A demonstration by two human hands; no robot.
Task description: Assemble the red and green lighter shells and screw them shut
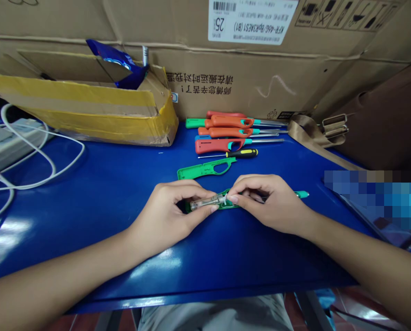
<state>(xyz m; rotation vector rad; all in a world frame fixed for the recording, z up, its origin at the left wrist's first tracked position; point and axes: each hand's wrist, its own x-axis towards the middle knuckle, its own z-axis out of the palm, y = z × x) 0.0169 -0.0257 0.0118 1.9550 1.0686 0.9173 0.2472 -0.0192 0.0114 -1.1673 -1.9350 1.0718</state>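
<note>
My left hand [177, 207] pinches a clear fuel tank [205, 202] of a gas lighter between thumb and fingers. The tank lies over a green lighter shell half [230, 205], mostly hidden by both hands. At the tank's right end, the thumb and forefinger of my right hand [269, 200] are closed at a small white part [225, 198]; its exact shape is hard to make out. A teal tip [302, 194] shows just right of this hand. The other green shell half [205, 169] lies apart, inner side up, just beyond my hands.
Behind lie a yellow-black screwdriver [241, 153] and several red and orange lighters [219, 145]. A taped cardboard box [122, 119] stands at the back left, white cables [53, 172] at the left. A brown strap [307, 133] with buckles lies at the back right, before a large carton [260, 73].
</note>
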